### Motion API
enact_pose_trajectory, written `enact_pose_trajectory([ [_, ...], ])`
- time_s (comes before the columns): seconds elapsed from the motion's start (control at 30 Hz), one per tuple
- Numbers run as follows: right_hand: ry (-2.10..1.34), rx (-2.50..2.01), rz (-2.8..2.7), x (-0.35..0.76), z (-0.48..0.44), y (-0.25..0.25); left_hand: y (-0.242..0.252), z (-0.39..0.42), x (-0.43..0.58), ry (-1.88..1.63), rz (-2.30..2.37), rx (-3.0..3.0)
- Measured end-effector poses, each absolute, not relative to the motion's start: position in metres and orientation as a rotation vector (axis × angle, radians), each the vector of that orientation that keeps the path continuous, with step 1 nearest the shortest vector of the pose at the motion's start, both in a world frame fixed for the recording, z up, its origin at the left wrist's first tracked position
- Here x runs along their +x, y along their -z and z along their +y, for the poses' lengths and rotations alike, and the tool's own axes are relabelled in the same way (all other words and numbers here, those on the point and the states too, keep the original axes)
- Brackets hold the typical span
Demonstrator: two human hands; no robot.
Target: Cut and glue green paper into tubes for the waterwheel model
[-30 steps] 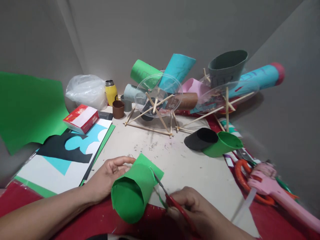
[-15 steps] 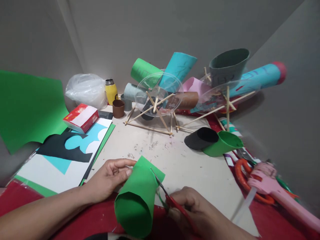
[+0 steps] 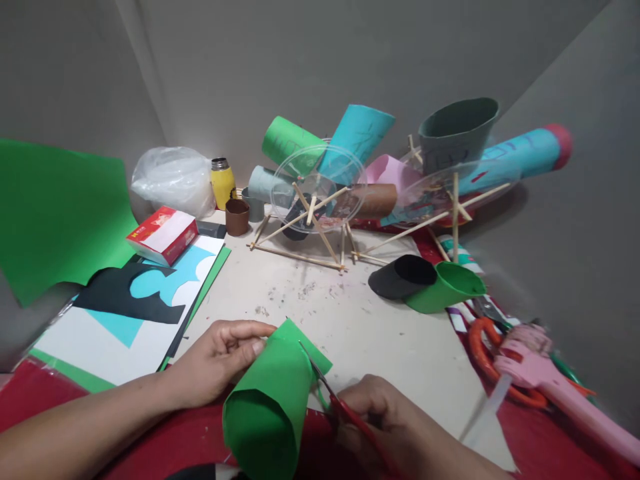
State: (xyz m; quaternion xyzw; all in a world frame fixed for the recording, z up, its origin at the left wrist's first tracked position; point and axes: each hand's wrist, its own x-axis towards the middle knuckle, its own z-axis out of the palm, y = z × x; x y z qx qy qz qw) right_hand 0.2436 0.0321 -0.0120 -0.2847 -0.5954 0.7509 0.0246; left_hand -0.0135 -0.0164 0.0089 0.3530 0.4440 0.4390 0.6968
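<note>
A green foam tube lies tilted at the front middle, its open end toward me and a flat square flap at its far end. The fingers and thumb of my left hand pinch the tube's far left side. In my right hand are red-handled scissors, whose blades lie along the joint of tube and flap. A thin green strip hangs beside the blades. My left fingertips are partly hidden behind the tube.
Foam sheets and a red box lie left. A stick-framed wheel with coloured tubes stands behind. Black and green tubes lie right, near a pink glue gun. A yellow bottle stands at the back.
The near end of the green tube has shifted slightly left and down. The flap has moved slightly down, with the scissors' tips still against it.
</note>
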Motion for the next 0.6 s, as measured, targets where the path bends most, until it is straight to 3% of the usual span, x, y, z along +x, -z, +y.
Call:
enact_pose_trajectory([
  [0.33,-2.324,-0.868,-1.843,0.244,0.033,0.010,-0.006,-0.016,-0.015,-1.001,1.043,0.808],
  [0.6,-2.283,-0.847,-1.691,0.248,0.032,0.029,-0.006,-0.014,-0.007,-1.010,0.976,0.375],
])
